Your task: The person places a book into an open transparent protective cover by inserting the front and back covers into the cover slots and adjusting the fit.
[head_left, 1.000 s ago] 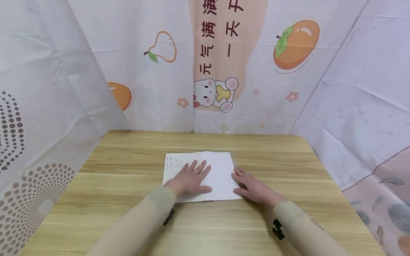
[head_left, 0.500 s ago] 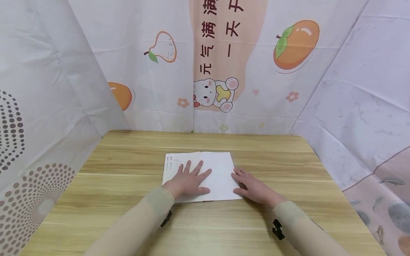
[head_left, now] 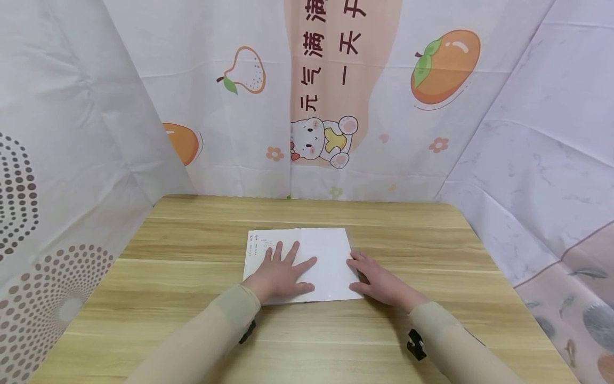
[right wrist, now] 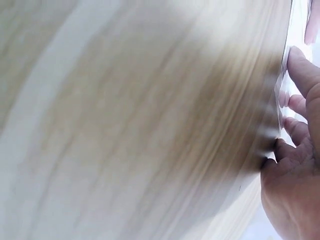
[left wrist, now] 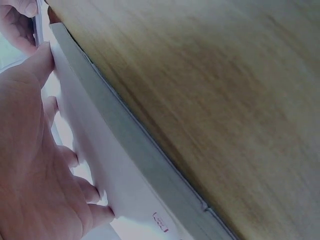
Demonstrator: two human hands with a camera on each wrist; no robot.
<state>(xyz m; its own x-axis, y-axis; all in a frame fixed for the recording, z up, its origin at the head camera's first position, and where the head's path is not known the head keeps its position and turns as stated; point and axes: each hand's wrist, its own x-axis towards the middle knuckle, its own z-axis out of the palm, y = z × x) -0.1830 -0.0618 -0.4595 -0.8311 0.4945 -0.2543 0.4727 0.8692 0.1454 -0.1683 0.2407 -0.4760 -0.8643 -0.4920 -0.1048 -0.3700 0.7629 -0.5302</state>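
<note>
An open book (head_left: 328, 261) lies flat on the wooden table, its right page blank white and its left page carrying small print near the outer edge. My left hand (head_left: 280, 278) rests on the left page with fingers spread, the thumb and index finger reaching across the fold. In the left wrist view the thick page block (left wrist: 115, 125) shows beneath that hand's fingertips. At the book's right edge lies my right hand (head_left: 379, 280), its fingertips and thumb touching the page margin. The right wrist view shows its fingers (right wrist: 300, 70) along the thin page edge.
The wooden table (head_left: 192, 234) extends around the book on every side. Behind it hangs a white curtain (head_left: 230, 133) printed with fruit, characters and a cartoon animal. More patterned cloth (head_left: 542, 160) hangs at the right and left. A black strap piece (head_left: 416, 345) shows under the right wrist.
My left hand has slid slightly left on the page, and its fingers have spread wider. My right hand and the book have stayed in place.
</note>
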